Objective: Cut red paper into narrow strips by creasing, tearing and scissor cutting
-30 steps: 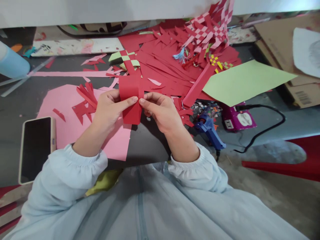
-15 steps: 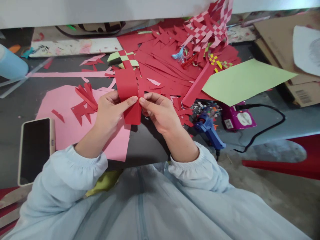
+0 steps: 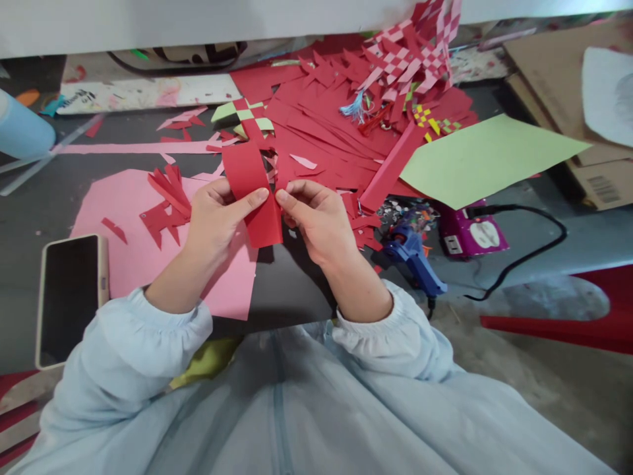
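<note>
A wide red paper strip (image 3: pixel 253 191) stands between my hands over the dark work surface. My left hand (image 3: pixel 217 218) pinches its left edge, thumb in front. My right hand (image 3: pixel 316 221) pinches its right edge with thumb and forefinger, where a second red strip seems to cross behind it. The upper end of the strip curls up and leans to the left. A pink sheet (image 3: pixel 123 237) lies under my left hand, with cut red scraps (image 3: pixel 165 201) on it.
A heap of red strips and woven red-and-white pieces (image 3: pixel 376 86) fills the back. A light green sheet (image 3: pixel 484 158) lies at right. A blue glue gun (image 3: pixel 415 257) and a purple box (image 3: pixel 469 234) with a black cord sit right of my hands. A phone (image 3: pixel 69 297) lies at left.
The upper end of the red strip has unfolded upward and tilted left. Both hands keep their pinch and have barely shifted.
</note>
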`<state>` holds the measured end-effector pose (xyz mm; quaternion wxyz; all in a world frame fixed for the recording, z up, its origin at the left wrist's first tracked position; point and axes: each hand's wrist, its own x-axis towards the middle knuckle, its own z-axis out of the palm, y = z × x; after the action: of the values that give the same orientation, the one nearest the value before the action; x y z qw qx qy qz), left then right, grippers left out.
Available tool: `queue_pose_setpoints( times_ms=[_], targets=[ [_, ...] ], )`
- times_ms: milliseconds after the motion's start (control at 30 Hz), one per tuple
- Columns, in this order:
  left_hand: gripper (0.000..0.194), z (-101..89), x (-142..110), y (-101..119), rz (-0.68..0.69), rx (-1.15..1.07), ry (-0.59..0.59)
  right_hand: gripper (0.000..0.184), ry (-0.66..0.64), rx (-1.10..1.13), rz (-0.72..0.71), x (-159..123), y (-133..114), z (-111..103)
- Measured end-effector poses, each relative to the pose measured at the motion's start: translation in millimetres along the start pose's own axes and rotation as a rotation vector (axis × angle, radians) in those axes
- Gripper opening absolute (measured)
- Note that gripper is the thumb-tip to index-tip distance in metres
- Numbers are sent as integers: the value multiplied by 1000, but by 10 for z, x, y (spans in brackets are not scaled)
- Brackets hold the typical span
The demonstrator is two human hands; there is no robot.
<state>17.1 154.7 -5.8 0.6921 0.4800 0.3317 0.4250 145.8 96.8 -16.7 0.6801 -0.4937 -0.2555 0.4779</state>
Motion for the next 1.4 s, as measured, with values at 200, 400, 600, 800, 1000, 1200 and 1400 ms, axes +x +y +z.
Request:
queue_pose_setpoints(
  times_ms=[200,400,600,800,1000,1200,1400],
  targets=[
    [27,-2,-16,81,-131,45,-46,45,20,-29,41,13,-33,-18],
    [30,-82,46,62,-57,118,-53,44,-57,-79,62,20,-20,-33],
    [28,-61,27,74,-72,148,-92,43,-60,-73,31,20,-11,-28],
    [22,1,-18,50,-92,33,-59,44,-62,-49,21,20,11,-25],
    [24,22,-27,3,-136,-34,-29,46,-41,14,86,27,31,-15],
    [26,-13,16,2,-93,-26,-28,41,-62,35,112,27,11,-39],
    [22,-28,19,81,-48,86,-25,38,-113,-10,121,35,-3,-59]
  ],
)
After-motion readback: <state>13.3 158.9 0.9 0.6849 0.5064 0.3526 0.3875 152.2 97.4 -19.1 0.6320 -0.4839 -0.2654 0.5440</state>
